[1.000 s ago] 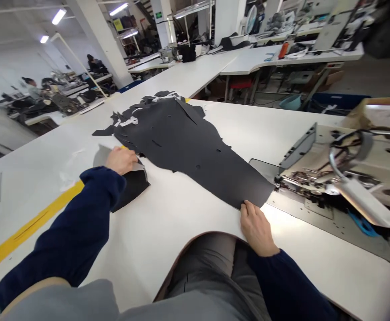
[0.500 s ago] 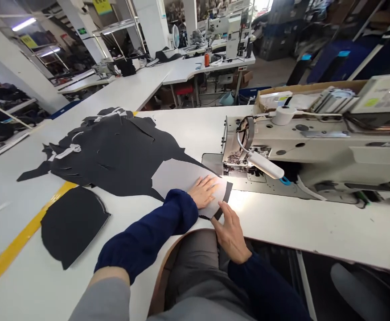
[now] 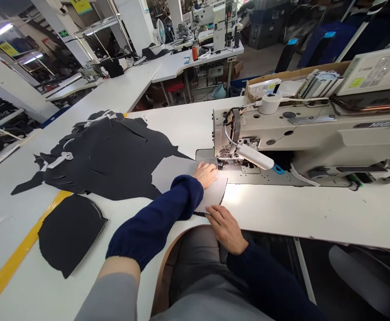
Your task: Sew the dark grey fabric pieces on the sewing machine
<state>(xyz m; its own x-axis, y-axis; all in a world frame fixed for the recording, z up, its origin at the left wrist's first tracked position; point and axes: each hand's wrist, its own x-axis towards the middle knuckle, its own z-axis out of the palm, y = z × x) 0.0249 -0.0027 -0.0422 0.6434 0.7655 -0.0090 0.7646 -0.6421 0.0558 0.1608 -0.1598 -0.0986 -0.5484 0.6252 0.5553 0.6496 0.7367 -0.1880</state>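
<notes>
Gray fabric piece (image 3: 172, 173) overlapping dark fabric (image 3: 114, 151) on a white surface (image 3: 281, 209), beside a sewing machine (image 3: 301, 118). Left hand (image 3: 206, 174) lies on it, grip loosely spread; right hand (image 3: 227, 229) touches its near edge, pinching or not, cannot tell.

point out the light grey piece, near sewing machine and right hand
Light grey piece (image 3: 172, 170), head view: its left part
Near sewing machine (image 3: 310, 137), head view: its housing
Right hand (image 3: 227, 228), head view: its back

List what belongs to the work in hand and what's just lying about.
In the work: grey piece, touched by the left hand and right hand; dark fabric under it; sewing machine; probably the black stack.

Apparently lying about: orange spool; fan; light-blue container.
</notes>
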